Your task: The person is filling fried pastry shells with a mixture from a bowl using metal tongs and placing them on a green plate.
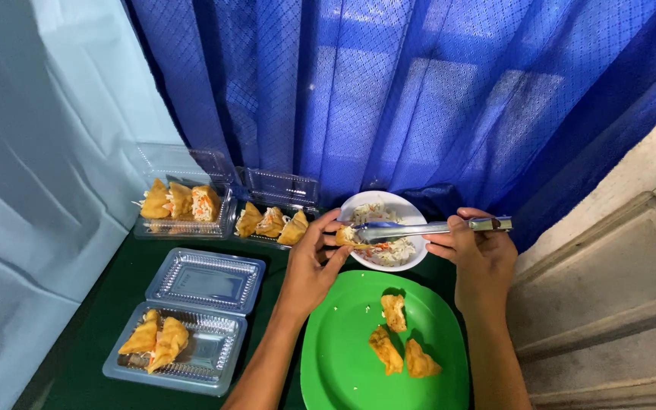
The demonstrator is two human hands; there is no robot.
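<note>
From the head camera, three clear plastic clamshell boxes sit on a dark green worktop (115, 285). The near box (214, 363) lies open at lower left, its lid hinged back, with two fried golden pieces in its left half. Two more open boxes stand behind it against the curtain: the left one (184, 226) holds three stuffed pieces, the right one (267, 237) another three.

The left hand (309, 266) pinches a small fried piece (345, 236) at the rim of a white bowl (411, 260) of shredded filling. The right hand (476, 254) is clenched around metal tongs (419, 228) lying across the bowl, tips at the held piece. Below, a green square plate (335, 357) carries three fried pieces.

A blue mesh curtain (419, 91) hangs behind; pale blue cloth (32, 190) drapes at left, concrete steps (609, 288) rise at right.
</note>
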